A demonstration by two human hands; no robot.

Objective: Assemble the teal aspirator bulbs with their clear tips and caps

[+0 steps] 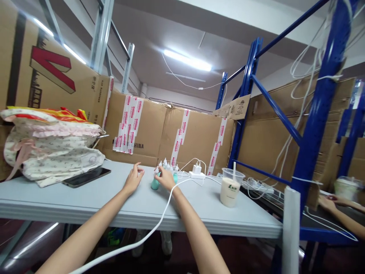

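Observation:
My right hand (165, 179) has its thumb and fingertips closed at the top of a small teal bottle (155, 184), whose base is at the tabletop. Its upper part is partly hidden behind my fingers. Behind that hand stand several more small bottles with pale pointed tips (165, 163); my hand covers much of them. To the left, my left hand (133, 180) hovers just over the grey table (119, 201), holding nothing, fingers apart and slightly curled.
A white cable (159, 224) crosses in front of my right forearm. A power strip (196, 174) and a drink cup with straw (229, 190) stand to the right. Leftward lie a black phone (87, 177) and a floral cloth bag (62, 152). Cardboard (148, 133) walls the back. Another person's hands (330, 203) show far right.

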